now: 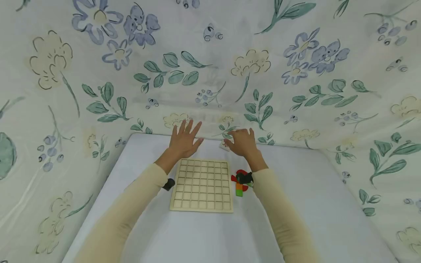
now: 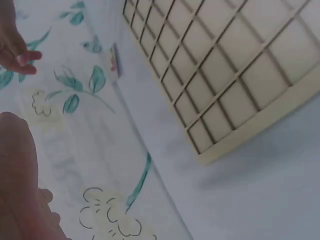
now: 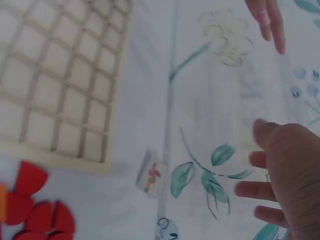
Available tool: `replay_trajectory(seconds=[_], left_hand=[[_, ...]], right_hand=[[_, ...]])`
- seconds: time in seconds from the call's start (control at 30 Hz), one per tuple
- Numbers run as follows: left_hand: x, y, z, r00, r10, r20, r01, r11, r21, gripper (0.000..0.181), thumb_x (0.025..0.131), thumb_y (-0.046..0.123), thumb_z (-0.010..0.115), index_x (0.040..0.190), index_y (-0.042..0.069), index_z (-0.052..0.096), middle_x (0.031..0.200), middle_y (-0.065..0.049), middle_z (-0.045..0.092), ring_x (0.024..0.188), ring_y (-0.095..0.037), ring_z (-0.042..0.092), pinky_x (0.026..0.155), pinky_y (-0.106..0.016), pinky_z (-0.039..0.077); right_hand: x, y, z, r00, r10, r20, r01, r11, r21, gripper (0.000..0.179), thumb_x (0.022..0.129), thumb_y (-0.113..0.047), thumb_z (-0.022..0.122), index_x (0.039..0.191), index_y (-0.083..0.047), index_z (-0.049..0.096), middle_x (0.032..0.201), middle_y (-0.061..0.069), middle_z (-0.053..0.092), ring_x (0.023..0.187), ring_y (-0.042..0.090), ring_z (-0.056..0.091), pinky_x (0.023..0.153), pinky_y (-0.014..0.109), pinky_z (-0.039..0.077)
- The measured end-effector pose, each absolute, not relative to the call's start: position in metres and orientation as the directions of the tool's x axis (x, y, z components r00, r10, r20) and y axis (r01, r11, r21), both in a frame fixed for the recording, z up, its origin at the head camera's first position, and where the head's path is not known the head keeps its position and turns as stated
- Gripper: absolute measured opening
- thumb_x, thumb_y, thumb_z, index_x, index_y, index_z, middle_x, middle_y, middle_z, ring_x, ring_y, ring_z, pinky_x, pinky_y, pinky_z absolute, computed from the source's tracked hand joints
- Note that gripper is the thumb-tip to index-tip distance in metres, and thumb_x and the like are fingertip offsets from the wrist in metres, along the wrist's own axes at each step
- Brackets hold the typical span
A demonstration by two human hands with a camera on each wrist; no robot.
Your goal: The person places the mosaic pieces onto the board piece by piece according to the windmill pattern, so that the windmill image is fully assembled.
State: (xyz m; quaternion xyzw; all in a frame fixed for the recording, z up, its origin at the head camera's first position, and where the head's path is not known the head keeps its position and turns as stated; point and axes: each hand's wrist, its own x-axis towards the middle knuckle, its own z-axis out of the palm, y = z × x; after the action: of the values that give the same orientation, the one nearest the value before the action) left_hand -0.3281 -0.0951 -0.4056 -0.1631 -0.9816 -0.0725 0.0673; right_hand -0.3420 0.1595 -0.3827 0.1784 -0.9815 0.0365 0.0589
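My left hand [image 1: 183, 140] is raised past the far left corner of a pale wooden grid board [image 1: 202, 210], its fingers spread and nothing in them. The right hand [image 1: 242, 142] hovers near the far edge of the table, fingers loosely bent and also holding nothing. Just left of its thumb lies a small white card [image 3: 151, 177] with a red, orange and green picture. The board lies flat between my forearms, its square cells bare. Beside its right edge sits a loose group of red pieces [image 3: 32, 178], with a green square [image 1: 239, 192] and black pieces [image 1: 243, 178].
A black piece [image 1: 169, 184] lies left of the board, partly hidden by my left sleeve [image 1: 138, 197]. The white table [image 1: 296, 182] ends just past the card, where a flowered cloth [image 1: 210, 73] rises behind and around it.
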Motion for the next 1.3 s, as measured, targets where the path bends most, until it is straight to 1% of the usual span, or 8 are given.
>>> replay_trajectory(seconds=[0.13, 0.23, 0.3, 0.7, 0.9, 1.07, 1.13, 1.3], left_hand=[[-0.297, -0.108, -0.426, -0.893, 0.425, 0.148, 0.442, 0.89, 0.111, 0.067, 0.104, 0.053, 0.029, 0.16, 0.024, 0.007, 0.163, -0.013, 0.01, 0.148, -0.038, 0.004, 0.114, -0.062, 0.002], [-0.272, -0.115, -0.441, -0.866, 0.485, 0.116, 0.497, 0.862, 0.103, 0.068, 0.103, 0.053, 0.034, 0.16, 0.023, 0.011, 0.162, -0.014, 0.015, 0.148, -0.038, 0.007, 0.114, -0.062, 0.004], [-0.257, -0.12, -0.449, -0.856, 0.508, 0.097, 0.516, 0.851, 0.101, 0.069, 0.102, 0.053, 0.038, 0.16, 0.023, 0.013, 0.161, -0.014, 0.018, 0.148, -0.037, 0.009, 0.114, -0.062, 0.007], [-0.209, -0.16, -0.481, -0.851, 0.524, -0.035, 0.503, 0.832, 0.234, 0.085, 0.091, 0.06, 0.057, 0.157, 0.017, 0.026, 0.158, -0.02, 0.024, 0.145, -0.044, 0.016, 0.109, -0.069, 0.015], [-0.2, -0.172, -0.491, -0.84, 0.534, -0.089, 0.496, 0.825, 0.269, 0.093, 0.086, 0.064, 0.061, 0.156, 0.013, 0.028, 0.159, -0.021, 0.021, 0.145, -0.045, 0.015, 0.107, -0.071, 0.016], [-0.199, -0.174, -0.493, -0.84, 0.535, -0.089, 0.489, 0.819, 0.301, 0.093, 0.086, 0.063, 0.062, 0.155, 0.011, 0.028, 0.159, -0.022, 0.02, 0.144, -0.047, 0.014, 0.106, -0.072, 0.016], [-0.198, -0.173, -0.492, -0.842, 0.53, -0.1, 0.482, 0.823, 0.301, 0.093, 0.086, 0.063, 0.062, 0.155, 0.011, 0.029, 0.159, -0.022, 0.02, 0.144, -0.046, 0.014, 0.107, -0.071, 0.016], [-0.198, -0.173, -0.493, -0.848, 0.517, -0.114, 0.471, 0.836, 0.282, 0.094, 0.085, 0.066, 0.06, 0.156, 0.012, 0.028, 0.16, -0.02, 0.02, 0.145, -0.044, 0.014, 0.108, -0.069, 0.017]], right_hand=[[-0.32, 0.178, -0.411, -0.885, -0.452, 0.114, -0.457, 0.889, -0.024, 0.041, 0.094, -0.044, 0.065, 0.121, -0.014, 0.072, 0.107, 0.006, 0.071, 0.114, 0.037, 0.054, 0.108, 0.065, 0.022], [-0.303, 0.192, -0.433, -0.879, -0.468, 0.088, -0.471, 0.882, -0.021, 0.035, 0.088, -0.042, 0.073, 0.108, -0.013, 0.077, 0.088, 0.002, 0.069, 0.098, 0.032, 0.057, 0.102, 0.064, 0.033], [-0.293, 0.199, -0.444, -0.887, -0.457, 0.065, -0.459, 0.888, -0.02, 0.033, 0.086, -0.041, 0.076, 0.103, -0.014, 0.079, 0.083, 0.0, 0.066, 0.09, 0.028, 0.056, 0.097, 0.061, 0.038], [-0.273, 0.206, -0.474, -0.914, -0.403, 0.05, -0.406, 0.911, -0.074, 0.023, 0.083, -0.038, 0.079, 0.089, -0.016, 0.079, 0.079, -0.004, 0.061, 0.081, 0.022, 0.05, 0.087, 0.055, 0.041], [-0.278, 0.202, -0.482, -0.929, -0.358, 0.087, -0.369, 0.912, -0.179, 0.021, 0.083, -0.033, 0.079, 0.088, -0.012, 0.077, 0.075, -0.005, 0.059, 0.078, 0.021, 0.05, 0.081, 0.052, 0.042], [-0.282, 0.199, -0.482, -0.949, -0.308, 0.069, -0.314, 0.9, -0.302, 0.018, 0.081, -0.028, 0.081, 0.082, -0.012, 0.072, 0.074, -0.004, 0.059, 0.079, 0.02, 0.05, 0.077, 0.047, 0.04], [-0.284, 0.198, -0.48, -0.951, -0.301, 0.065, -0.303, 0.873, -0.383, 0.016, 0.081, -0.023, 0.081, 0.081, -0.011, 0.071, 0.075, -0.004, 0.061, 0.076, 0.018, 0.053, 0.076, 0.043, 0.044], [-0.293, 0.188, -0.478, -0.934, -0.346, 0.086, -0.331, 0.756, -0.564, 0.007, 0.086, -0.013, 0.077, 0.092, -0.008, 0.074, 0.083, -0.002, 0.067, 0.073, 0.015, 0.058, 0.064, 0.03, 0.052]])
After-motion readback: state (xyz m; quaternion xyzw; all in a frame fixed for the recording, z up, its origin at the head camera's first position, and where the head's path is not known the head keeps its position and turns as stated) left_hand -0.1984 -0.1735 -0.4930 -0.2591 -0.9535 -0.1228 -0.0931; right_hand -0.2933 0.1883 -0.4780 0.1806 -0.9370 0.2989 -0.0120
